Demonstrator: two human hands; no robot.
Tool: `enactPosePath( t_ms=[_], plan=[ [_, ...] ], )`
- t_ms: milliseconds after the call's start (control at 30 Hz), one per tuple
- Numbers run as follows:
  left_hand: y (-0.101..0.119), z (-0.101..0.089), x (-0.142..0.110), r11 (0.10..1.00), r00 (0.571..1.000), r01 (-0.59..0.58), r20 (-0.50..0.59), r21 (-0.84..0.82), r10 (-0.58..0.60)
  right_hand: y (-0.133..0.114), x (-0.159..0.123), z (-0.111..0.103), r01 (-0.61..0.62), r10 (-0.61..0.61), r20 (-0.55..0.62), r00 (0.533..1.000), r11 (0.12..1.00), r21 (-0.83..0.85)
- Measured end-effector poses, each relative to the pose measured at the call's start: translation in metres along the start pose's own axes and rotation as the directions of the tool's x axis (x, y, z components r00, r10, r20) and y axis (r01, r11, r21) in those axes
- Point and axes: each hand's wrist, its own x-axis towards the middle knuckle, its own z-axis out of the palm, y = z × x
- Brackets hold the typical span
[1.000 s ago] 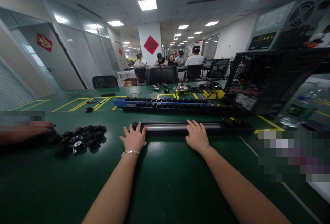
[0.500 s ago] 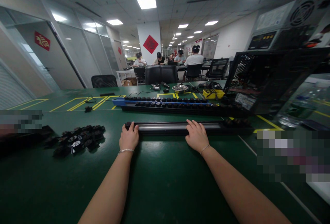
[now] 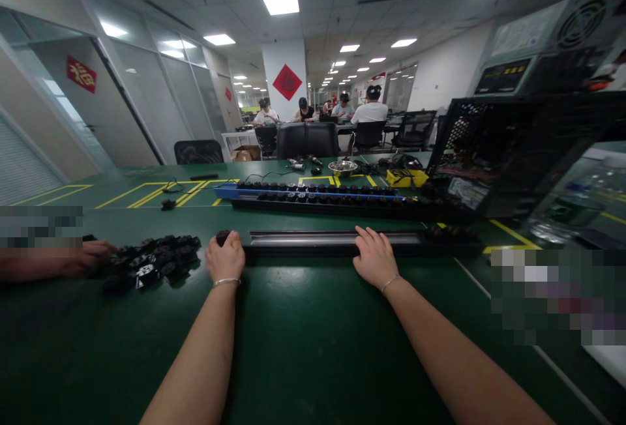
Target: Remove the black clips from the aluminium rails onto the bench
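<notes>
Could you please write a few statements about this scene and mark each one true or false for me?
1. The left hand holds a small black part. True.
2. The right hand is off the near rail. False: the right hand rests on the near rail.
3. Another person's hand is beside the pile of black parts. True.
4. The yellow box stands left of the metal bowl. False: the yellow box is right of the metal bowl.
5. The blue strip lies beyond the near rail. True.
</notes>
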Motion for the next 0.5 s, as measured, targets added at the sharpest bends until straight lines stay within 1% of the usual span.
enactPosePath(
  t_ms=[67,133,200,300,367,400,433,500],
  plan=[
    [-0.006,-0.003,0.003,0.991,0.991,0.132,0.008,0.009,-0.132,0.0,0.0,0.0,0.003,-0.003,0.007,1.0,1.0,-0.001],
    [-0.013,-0.004,0.007,0.973,0.973,0.228,0.037,0.028,-0.229,0.001,0.001,-0.001,0.006,-0.006,0.007,1.0,1.0,-0.004],
    [-0.02,-0.004,0.01,0.962,0.961,0.267,0.062,0.053,-0.27,0.001,0.001,0.0,0.006,-0.006,0.003,1.0,1.0,-0.005],
    [-0.024,-0.004,0.014,0.956,0.955,0.286,0.065,0.066,-0.29,0.001,0.0,0.0,0.005,-0.005,0.004,1.0,1.0,-0.005],
    [-0.021,-0.005,0.013,0.958,0.958,0.283,0.028,0.045,-0.284,0.001,0.0,-0.001,0.005,-0.005,0.006,1.0,1.0,-0.003],
    [-0.018,-0.006,0.011,0.965,0.965,0.261,-0.006,0.03,-0.261,0.001,0.0,-0.001,0.004,-0.004,0.005,1.0,1.0,-0.003],
    [-0.014,-0.007,0.009,0.976,0.975,0.218,-0.053,0.015,-0.217,0.0,0.0,-0.001,0.002,-0.002,0.004,1.0,1.0,-0.003],
    [-0.002,-0.007,0.002,0.998,0.987,0.06,-0.151,0.007,-0.058,0.0,0.0,-0.001,0.001,-0.001,0.002,1.0,1.0,-0.003]
  ],
)
